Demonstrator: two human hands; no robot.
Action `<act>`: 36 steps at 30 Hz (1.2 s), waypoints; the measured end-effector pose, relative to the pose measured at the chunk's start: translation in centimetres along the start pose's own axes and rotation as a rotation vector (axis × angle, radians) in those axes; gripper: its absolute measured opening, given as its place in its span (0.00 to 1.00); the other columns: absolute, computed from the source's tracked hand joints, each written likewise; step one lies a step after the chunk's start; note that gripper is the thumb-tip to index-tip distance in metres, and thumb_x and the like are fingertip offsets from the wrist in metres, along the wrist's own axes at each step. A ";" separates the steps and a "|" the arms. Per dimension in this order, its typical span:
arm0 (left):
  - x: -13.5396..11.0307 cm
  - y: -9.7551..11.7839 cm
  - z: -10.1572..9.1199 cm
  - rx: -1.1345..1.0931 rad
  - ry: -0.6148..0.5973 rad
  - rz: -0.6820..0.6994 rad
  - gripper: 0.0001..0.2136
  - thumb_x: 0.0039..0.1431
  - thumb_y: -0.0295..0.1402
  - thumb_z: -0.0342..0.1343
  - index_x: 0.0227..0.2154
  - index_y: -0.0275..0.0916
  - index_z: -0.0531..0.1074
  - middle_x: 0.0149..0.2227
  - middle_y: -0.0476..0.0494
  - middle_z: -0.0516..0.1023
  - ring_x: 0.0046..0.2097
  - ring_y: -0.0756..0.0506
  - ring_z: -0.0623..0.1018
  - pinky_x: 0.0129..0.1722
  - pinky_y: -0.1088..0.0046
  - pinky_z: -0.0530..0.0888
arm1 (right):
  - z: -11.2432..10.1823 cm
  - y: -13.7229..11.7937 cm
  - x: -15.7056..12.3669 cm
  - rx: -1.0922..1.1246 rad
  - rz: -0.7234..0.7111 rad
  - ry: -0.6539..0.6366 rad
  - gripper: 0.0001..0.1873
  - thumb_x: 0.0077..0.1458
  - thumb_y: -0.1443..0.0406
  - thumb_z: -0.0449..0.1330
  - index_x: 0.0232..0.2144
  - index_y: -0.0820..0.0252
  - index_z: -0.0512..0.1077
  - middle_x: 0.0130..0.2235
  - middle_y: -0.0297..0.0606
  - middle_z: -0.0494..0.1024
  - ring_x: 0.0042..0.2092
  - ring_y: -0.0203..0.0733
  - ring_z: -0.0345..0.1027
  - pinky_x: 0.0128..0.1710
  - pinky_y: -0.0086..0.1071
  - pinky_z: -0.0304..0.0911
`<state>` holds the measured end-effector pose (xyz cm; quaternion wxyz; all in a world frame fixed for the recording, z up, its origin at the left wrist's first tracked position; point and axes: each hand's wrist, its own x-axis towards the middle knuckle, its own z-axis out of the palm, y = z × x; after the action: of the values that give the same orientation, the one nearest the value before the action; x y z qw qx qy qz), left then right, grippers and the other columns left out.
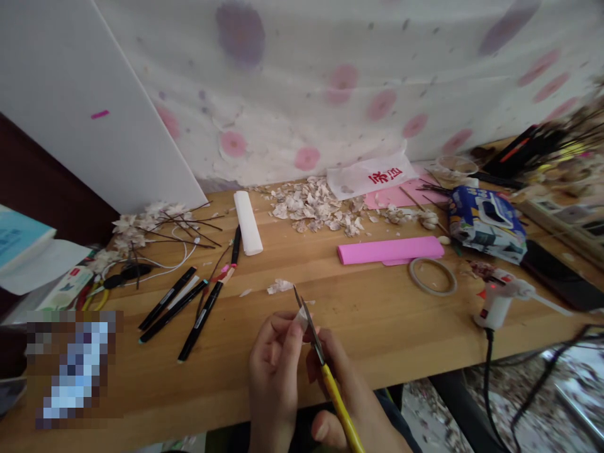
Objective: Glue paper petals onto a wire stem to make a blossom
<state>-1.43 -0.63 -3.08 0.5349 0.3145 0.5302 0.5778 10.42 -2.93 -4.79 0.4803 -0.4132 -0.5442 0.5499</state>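
Note:
My left hand (274, 371) pinches a small white paper piece (301, 319) between thumb and fingers, low at the front edge of the wooden table (377, 314). My right hand (349, 396) grips yellow-handled scissors (325, 371), whose thin blades point up and left and close over the paper piece. The two hands touch each other. A small white paper scrap (280, 286) lies on the table just beyond them.
Black markers (189, 308) lie left. A white paper roll (248, 222), a pile of white petals (316, 207), pink folded paper (389, 250), a tape ring (433, 275), a glue gun (497, 299) and a wipes pack (486, 220) lie beyond. Flower stems (155, 229) sit far left.

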 end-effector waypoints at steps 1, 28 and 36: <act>0.0 0.1 -0.1 0.005 0.004 0.003 0.15 0.57 0.46 0.67 0.27 0.39 0.79 0.32 0.43 0.82 0.36 0.44 0.81 0.38 0.71 0.78 | 0.0 -0.1 0.0 0.012 0.023 -0.008 0.52 0.37 0.29 0.65 0.54 0.56 0.72 0.34 0.34 0.70 0.30 0.40 0.60 0.35 0.34 0.67; -1.2 1.3 2.6 -0.055 0.102 -0.021 0.19 0.55 0.51 0.67 0.25 0.40 0.73 0.23 0.51 0.74 0.24 0.50 0.72 0.21 0.78 0.70 | -0.6 -2.7 -1.3 -0.126 0.068 -0.023 0.58 0.42 0.26 0.57 0.65 0.53 0.64 0.59 0.54 0.75 0.61 0.70 0.68 0.57 0.56 0.67; -1.7 0.4 2.9 -0.052 0.098 0.022 0.16 0.59 0.49 0.64 0.28 0.42 0.73 0.27 0.50 0.75 0.27 0.50 0.73 0.27 0.78 0.74 | -0.7 -3.1 -1.1 -0.168 0.072 -0.027 0.56 0.43 0.28 0.58 0.65 0.52 0.64 0.56 0.51 0.78 0.58 0.67 0.71 0.54 0.50 0.72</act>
<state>1.58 -1.35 -1.69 0.5097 0.2776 0.5371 0.6121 11.58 -4.07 -1.86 0.4166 -0.4639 -0.5797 0.5246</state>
